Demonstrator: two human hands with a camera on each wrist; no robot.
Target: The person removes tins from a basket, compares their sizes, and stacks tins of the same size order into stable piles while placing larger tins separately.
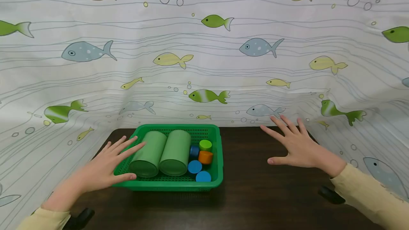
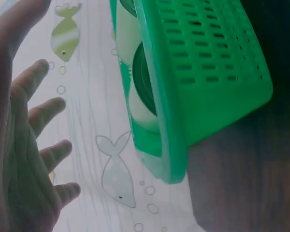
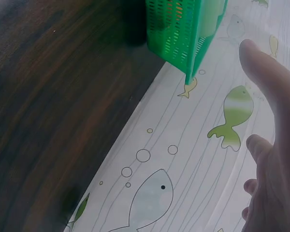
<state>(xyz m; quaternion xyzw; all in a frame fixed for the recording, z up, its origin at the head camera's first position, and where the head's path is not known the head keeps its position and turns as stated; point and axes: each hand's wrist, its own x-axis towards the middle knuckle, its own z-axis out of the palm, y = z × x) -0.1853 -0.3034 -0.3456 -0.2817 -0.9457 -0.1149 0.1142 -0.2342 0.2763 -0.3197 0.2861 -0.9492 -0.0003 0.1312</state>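
Note:
A green plastic basket (image 1: 174, 188) with slotted walls stands on the dark table, left of centre in the head view. Two pale green cylinders (image 1: 175, 148) lie side by side in its left part. Several small round pieces fill its right end: a lime one (image 1: 205, 145), an orange one (image 1: 206, 157), a dark blue one (image 1: 194, 152) and lighter blue-topped ones (image 1: 203, 176). My left hand (image 1: 103, 164), fingers spread, hovers by the basket's left side and holds nothing. Well to the basket's right, my right hand (image 1: 295, 144) is raised with spread fingers, also holding nothing.
Dark wooden tabletop (image 1: 249, 194) extends to the right of the basket and in front of it. A white curtain (image 1: 204, 70) printed with fish surrounds the table at the back and both sides. Dark straps or devices (image 1: 331, 195) sit at both wrists.

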